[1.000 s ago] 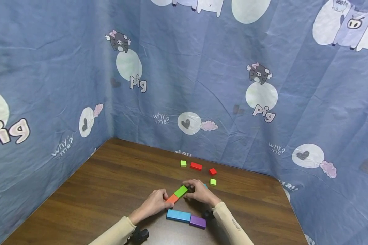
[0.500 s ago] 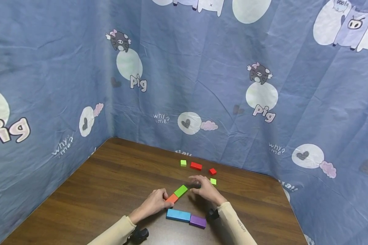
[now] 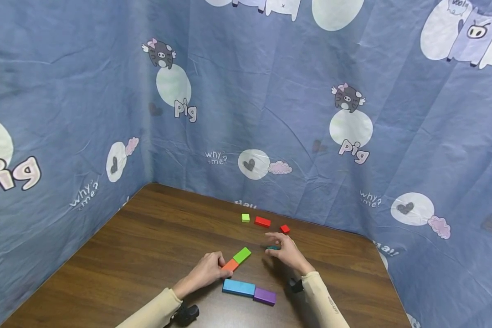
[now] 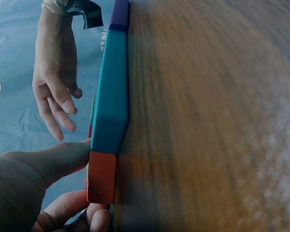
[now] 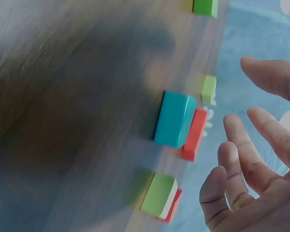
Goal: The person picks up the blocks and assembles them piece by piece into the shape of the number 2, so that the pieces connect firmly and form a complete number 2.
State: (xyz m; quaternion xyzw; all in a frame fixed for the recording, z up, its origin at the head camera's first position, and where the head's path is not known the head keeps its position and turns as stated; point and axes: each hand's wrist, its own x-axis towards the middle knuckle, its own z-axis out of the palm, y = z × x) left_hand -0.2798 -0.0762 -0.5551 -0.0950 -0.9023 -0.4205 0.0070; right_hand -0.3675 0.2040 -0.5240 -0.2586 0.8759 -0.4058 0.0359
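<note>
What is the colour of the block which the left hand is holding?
The held block is orange; it shows best in the left wrist view.

Blue curtain (image 3: 238,102) txt: "pig", "why me?"; R sleeve (image 3: 324,300) illeg.

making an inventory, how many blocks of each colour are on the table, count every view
red blocks: 2
yellow-green blocks: 2
blue or teal blocks: 2
bright green block: 1
orange block: 1
purple block: 1
total in view: 9
</note>
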